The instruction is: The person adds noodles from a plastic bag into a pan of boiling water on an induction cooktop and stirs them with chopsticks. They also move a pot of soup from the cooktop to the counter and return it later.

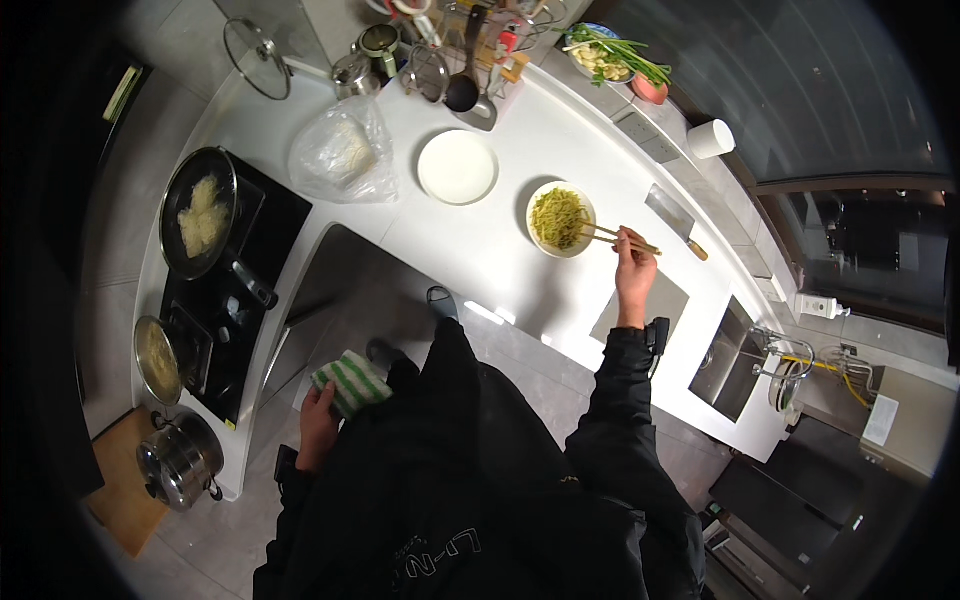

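My right hand holds a pair of wooden chopsticks, their tips in a white bowl of shredded yellow-green food. A green-and-white striped cloth is gripped in my left hand, low over the floor beside my body. An empty-looking white plate lies left of the bowl. On the black cooktop stands a frying pan with pale food in it.
Around the worktop are a clear plastic bag, a cleaver, a grey board, a sink and a utensil rack. A metal pan and lidded steel pot stand at lower left. A glass lid leans at the back.
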`<state>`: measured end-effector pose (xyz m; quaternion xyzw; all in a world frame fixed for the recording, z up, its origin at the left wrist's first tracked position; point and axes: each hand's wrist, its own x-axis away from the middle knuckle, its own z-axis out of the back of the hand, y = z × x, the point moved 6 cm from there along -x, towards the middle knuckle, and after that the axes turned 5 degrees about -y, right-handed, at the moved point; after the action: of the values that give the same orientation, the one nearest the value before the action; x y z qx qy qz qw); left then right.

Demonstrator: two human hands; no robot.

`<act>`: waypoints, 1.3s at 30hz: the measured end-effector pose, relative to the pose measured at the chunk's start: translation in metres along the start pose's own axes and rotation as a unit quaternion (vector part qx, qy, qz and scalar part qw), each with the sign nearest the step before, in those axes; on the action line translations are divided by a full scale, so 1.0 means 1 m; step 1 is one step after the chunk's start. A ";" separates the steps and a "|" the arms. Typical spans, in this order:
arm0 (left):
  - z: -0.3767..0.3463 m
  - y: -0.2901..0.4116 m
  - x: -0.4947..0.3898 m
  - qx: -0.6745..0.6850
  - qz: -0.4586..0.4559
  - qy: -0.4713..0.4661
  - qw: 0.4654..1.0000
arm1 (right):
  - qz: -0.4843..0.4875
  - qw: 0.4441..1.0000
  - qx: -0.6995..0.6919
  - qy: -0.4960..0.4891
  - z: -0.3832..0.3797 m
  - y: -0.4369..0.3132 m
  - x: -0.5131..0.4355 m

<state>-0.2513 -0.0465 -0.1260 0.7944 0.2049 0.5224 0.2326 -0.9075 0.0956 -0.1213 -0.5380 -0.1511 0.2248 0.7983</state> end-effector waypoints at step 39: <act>-0.078 0.006 -0.039 -0.060 -0.005 0.043 0.997 | -0.194 0.925 -0.324 0.047 0.026 0.128 -0.002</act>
<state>-0.3374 -0.0615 -0.1243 0.7546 0.1872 0.5664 0.2733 -0.9465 0.1562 -0.2307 -0.7373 -0.2794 -0.0210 0.6147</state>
